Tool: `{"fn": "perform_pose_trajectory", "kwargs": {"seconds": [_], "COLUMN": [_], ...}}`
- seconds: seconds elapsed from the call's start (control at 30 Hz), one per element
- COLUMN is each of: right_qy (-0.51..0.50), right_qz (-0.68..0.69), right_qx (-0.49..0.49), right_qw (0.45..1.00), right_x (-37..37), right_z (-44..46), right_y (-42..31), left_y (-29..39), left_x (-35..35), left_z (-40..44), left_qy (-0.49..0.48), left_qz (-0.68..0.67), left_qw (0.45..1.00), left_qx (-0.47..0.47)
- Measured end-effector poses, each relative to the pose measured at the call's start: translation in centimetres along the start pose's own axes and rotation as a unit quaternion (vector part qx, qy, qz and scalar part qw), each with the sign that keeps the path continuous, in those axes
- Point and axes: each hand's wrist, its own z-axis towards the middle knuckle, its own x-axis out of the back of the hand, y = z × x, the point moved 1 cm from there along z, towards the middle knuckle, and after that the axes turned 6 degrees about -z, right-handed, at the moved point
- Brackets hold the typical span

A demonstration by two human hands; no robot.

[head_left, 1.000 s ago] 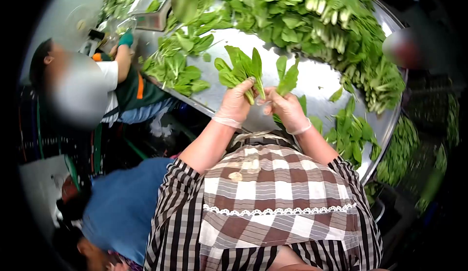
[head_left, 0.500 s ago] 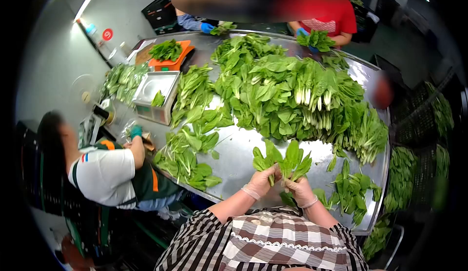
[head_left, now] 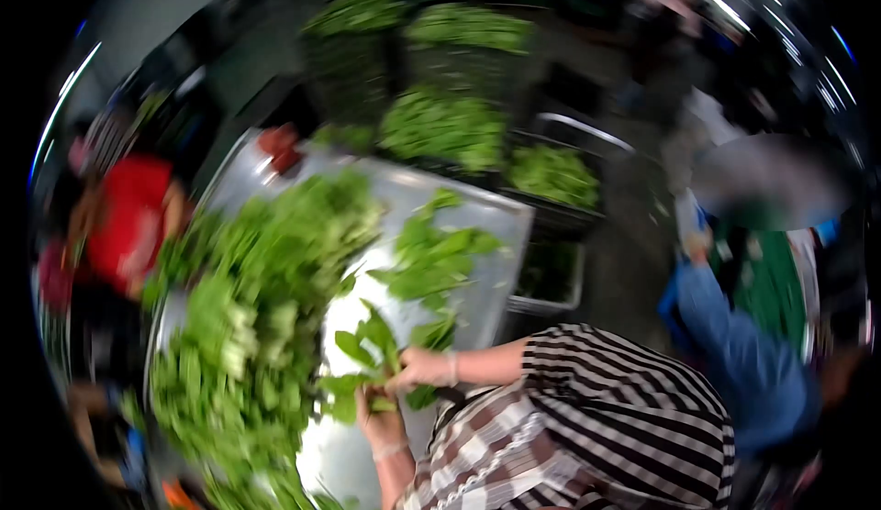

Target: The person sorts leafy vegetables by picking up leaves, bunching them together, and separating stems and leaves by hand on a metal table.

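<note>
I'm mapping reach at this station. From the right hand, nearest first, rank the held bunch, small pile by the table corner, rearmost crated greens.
1. Held bunch, at the right hand.
2. Small pile, on the table, above it in view.
3. Rearmost crated greens, beyond the table's edge.

Inspected: a bare strip of the bench (head_left: pixel 344 464) affords passage between my hands and the large heap of greens (head_left: pixel 248 317). The heap obstructs low travel across that side. By my right hand (head_left: pixel 424 369), the smaller pile (head_left: pixel 436 258) obstructs likewise; a bare margin lies beyond it. Past the bench edge, crates of greens (head_left: pixel 551 175) stand close. Heap height: indeterminable, view blurred.
</note>
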Motion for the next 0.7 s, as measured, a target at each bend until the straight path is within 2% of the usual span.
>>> {"fn": "perform_pose_trajectory", "kwargs": {"seconds": [0.03, 0.13, 0.33, 0.37, 0.47, 0.5, 0.53, 0.57, 0.6, 0.63, 0.7], "right_qy": [-0.001, 0.029, 0.057, 0.064, 0.067, 0.062, 0.036, 0.047, 0.016, 0.041, 0.017], "right_qz": [0.062, 0.092, 0.083, 0.065, 0.042, 0.002, 0.060, 0.027, 0.126, -0.023, 0.070], "right_qx": [0.006, 0.001, -0.012, 0.010, -0.029, 0.007, 0.047, 0.100, 0.097, 0.056, 0.025], "right_qw": [0.998, 0.995, 0.995, 0.996, 0.996, 0.998, 0.996, 0.994, 0.987, 0.997, 0.997], "right_x": [0.1, 0.2, 2.4, 3.0, 3.9, 4.2, 3.8, 4.1, 3.5, 3.7, 3.5], "right_z": [0.1, -0.7, -1.2, -1.3, -2.5, -1.5, -2.3, -1.1, -1.7, -1.1, -0.2], "right_y": [0.6, 0.9, 1.3, 1.2, -1.9, -1.3, -3.2, -2.0, -3.6, -3.4, -2.3], "left_y": [-0.4, -1.4, -3.0, -3.4, -3.4, -3.1, -3.0, -3.0, -2.8, -2.4, -1.8], "left_x": [0.8, 0.8, -0.8, -1.3, -1.7, -0.8, -3.1, -4.8, -3.4, -2.9, -0.9], "left_z": [0.5, 1.0, 2.2, 2.4, 3.0, 3.6, 3.1, 1.9, 2.2, 2.0, 2.2], "left_qy": [-0.010, -0.010, -0.038, -0.032, -0.017, -0.030, -0.036, 0.007, 0.002, 0.009, -0.010], "left_qz": [0.008, 0.021, 0.047, 0.045, 0.048, 0.041, 0.035, 0.085, 0.082, 0.068, 0.017], "left_qw": [1.000, 0.999, 0.997, 0.997, 0.998, 0.998, 0.998, 0.996, 0.997, 0.997, 0.999], "left_qx": [-0.002, 0.023, 0.052, 0.059, 0.026, 0.037, 0.041, 0.001, -0.004, -0.022, -0.030]}}
